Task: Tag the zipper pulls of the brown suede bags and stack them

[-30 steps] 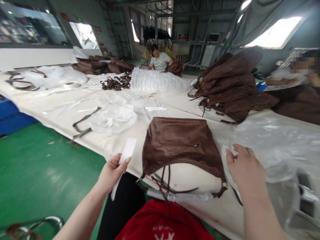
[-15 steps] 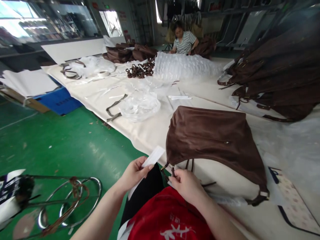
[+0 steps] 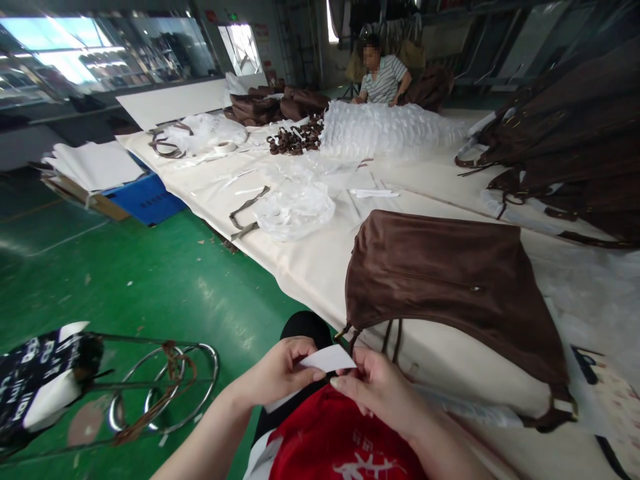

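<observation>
Green floor (image 3: 240,290) is seen at the left of the workroom, and beside it a long table (image 3: 310,287) is covered in pale cloth. Dark brown bags are heaped in a pile (image 3: 575,147) at the table's right side. Behind the far part of the table, a co-worker in a striped top (image 3: 385,80) is partly hidden by a large bundle of clear wrapping (image 3: 385,130). One brown bag (image 3: 445,273) is laid flat at the near edge, its curved opening turned towards the wearer and its handle partly sheathed in plastic (image 3: 475,408). On the floor, a blue box (image 3: 150,199) is topped with white sheets. Crumpled clear plastic (image 3: 300,210) is spread on the cloth beyond the bag's left corner. Just below that corner — above the wearer's lap — a white strip (image 3: 327,360) is held, pinched between the thumb and fingers of the left hand (image 3: 290,367). The right hand (image 3: 375,383) is placed at the strip's other end, fingers curled; whether anything is gripped by them cannot be told.
</observation>
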A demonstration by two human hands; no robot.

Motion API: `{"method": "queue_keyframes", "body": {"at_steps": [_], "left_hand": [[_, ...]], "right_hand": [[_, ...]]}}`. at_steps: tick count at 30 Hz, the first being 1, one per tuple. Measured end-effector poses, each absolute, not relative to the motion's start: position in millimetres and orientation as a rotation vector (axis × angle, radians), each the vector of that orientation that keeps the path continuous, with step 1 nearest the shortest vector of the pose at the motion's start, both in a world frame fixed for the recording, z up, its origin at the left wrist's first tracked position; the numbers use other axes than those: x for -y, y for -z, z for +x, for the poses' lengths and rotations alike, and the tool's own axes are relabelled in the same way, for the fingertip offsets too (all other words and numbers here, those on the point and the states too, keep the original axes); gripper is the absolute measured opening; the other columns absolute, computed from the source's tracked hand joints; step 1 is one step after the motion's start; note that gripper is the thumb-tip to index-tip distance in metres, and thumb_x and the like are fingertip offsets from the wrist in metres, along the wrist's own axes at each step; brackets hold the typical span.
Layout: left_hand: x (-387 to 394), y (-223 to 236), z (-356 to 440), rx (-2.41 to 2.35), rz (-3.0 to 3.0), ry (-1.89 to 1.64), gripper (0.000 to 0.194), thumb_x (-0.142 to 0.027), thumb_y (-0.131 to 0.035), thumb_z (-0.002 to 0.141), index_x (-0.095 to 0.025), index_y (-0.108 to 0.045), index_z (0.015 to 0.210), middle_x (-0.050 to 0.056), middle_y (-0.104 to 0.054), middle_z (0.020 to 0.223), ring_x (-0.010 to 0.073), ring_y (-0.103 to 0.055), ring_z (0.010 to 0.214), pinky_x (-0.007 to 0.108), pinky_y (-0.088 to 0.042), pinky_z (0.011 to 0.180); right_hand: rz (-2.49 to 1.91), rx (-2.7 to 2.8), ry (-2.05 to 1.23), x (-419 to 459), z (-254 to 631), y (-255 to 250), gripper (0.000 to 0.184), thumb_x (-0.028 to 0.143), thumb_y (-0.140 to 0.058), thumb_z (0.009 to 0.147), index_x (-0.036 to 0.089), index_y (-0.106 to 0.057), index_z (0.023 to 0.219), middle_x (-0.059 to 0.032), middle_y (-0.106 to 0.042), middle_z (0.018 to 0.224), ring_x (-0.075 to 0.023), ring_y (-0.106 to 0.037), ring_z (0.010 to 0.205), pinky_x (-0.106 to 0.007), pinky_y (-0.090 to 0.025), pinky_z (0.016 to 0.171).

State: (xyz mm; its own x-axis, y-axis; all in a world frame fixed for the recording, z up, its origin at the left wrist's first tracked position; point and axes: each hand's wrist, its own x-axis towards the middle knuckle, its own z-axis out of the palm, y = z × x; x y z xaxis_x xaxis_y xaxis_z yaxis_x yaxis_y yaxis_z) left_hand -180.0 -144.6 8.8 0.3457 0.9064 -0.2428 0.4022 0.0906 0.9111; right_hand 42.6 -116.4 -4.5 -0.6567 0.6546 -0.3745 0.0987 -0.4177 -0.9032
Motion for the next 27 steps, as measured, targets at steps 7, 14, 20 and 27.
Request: {"method": "queue_keyframes", "body": {"at_steps": [7, 14, 20, 27], "left_hand": [[143.8, -21.9, -161.6, -1.197, 1.492, -0.669, 0.031, -0.041, -0.071, 0.076, -0.013, -0.058, 0.077, 0.002, -0.055, 0.074, 0.0102, -0.047, 0.064, 0.020, -0.038, 0.058], [129.3, -15.2, -161.3, -1.329, 1.329, -0.771, 0.039, -0.047, -0.067, 0.079, -0.013, -0.055, 0.065, -0.002, -0.046, 0.061, 0.0072, -0.038, 0.055, 0.019, -0.032, 0.051], [111.5, -9.8, -155.2, -1.429, 1.142, -0.820, 0.047, -0.061, -0.060, 0.079, -0.015, -0.054, 0.074, -0.005, -0.040, 0.059, 0.0065, -0.030, 0.051, 0.018, -0.024, 0.045], [111.2, -11.5, -142.2, -1.445, 1.425, -0.797, 0.046, -0.058, -0.051, 0.085, -0.016, -0.061, 0.071, 0.002, -0.051, 0.071, 0.0139, -0.045, 0.069, 0.023, -0.041, 0.065]], "right_hand": [[-1.159, 1.525, -2.020, 122.4, 35.4, 0.6, 0.029, 0.046, -0.061, 0.084, 0.017, -0.055, 0.080, 0.0091, -0.044, 0.044, -0.0061, -0.036, 0.035, -0.019, -0.022, 0.037], [-1.088, 1.378, -2.159, 120.7, 57.8, 3.0, 0.033, 0.046, -0.069, 0.077, 0.014, -0.067, 0.082, 0.0044, -0.055, 0.053, -0.0063, -0.042, 0.044, -0.018, -0.029, 0.045], [-1.112, 1.588, -1.807, 107.1, 82.9, -4.3, 0.023, 0.039, -0.068, 0.079, 0.017, -0.075, 0.079, -0.0043, -0.067, 0.080, -0.0177, -0.058, 0.075, -0.030, -0.045, 0.073], [-0.995, 1.267, -2.129, 106.4, 85.9, -7.3, 0.025, 0.039, -0.075, 0.074, 0.015, -0.072, 0.080, 0.0003, -0.060, 0.067, -0.0085, -0.048, 0.053, -0.022, -0.040, 0.054]]}}
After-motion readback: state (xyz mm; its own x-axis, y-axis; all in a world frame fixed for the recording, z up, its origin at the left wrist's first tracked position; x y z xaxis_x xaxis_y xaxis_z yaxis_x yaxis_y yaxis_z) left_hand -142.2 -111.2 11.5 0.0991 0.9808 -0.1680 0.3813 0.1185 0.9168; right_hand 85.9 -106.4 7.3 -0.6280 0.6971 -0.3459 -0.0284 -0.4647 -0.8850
